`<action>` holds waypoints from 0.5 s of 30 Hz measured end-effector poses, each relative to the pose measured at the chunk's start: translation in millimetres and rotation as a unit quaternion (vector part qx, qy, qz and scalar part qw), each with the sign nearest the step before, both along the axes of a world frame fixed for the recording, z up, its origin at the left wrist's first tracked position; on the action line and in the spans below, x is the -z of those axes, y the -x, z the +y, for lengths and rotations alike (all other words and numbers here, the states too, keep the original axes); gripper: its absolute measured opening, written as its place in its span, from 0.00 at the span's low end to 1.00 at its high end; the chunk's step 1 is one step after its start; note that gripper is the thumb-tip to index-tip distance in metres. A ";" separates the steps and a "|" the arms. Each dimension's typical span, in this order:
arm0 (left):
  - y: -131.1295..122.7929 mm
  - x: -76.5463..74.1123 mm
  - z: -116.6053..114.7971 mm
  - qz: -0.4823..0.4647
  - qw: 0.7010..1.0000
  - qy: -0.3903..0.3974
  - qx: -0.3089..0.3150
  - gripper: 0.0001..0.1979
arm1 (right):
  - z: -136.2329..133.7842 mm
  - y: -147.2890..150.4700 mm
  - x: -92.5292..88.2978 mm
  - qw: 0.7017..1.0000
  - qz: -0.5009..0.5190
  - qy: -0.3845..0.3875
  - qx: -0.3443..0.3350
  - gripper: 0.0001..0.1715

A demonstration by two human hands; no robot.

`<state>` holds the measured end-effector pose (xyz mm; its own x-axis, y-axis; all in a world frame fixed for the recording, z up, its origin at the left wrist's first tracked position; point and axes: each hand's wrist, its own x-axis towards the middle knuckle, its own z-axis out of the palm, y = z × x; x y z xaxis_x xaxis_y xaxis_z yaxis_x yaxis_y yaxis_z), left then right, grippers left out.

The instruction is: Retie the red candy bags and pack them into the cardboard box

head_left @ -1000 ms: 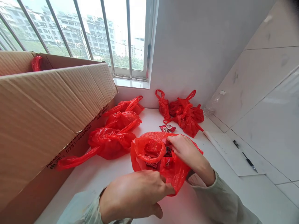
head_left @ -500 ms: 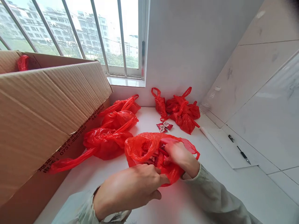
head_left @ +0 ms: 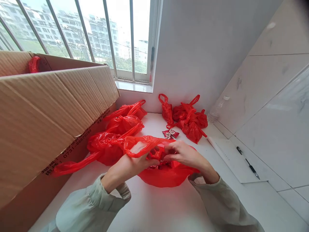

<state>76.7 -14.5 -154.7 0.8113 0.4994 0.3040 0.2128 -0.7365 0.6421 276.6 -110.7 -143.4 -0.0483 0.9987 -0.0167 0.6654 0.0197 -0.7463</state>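
Observation:
A red plastic bag stands on the white tabletop in front of me, its mouth spread. Small dark-red printed packets show inside. My left hand reaches into the mouth from the left, partly under the bag's red handle; its thumb and fingers are apart. From the right, my right hand dips into the same opening, fingers curved and apart from the thumb. I see nothing between the fingers of either hand, though plastic hides some fingertips. Just beyond the bag lie loose red packets.
Several filled red bags lie left, against a large cardboard box. More tied bags sit by the wall, near a clear bottle. Paper and a black pen lie right. A barred window is behind.
My left hand has moved from in front of the bag into its mouth, under the handle. My right hand has lifted slightly and turned. The view has shifted a little.

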 end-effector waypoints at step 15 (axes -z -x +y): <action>-15.5 -13.7 7.5 -0.016 0.926 0.359 0.111 0.12 | -5.9 -5.1 -14.6 0.960 0.278 -0.029 0.011 0.21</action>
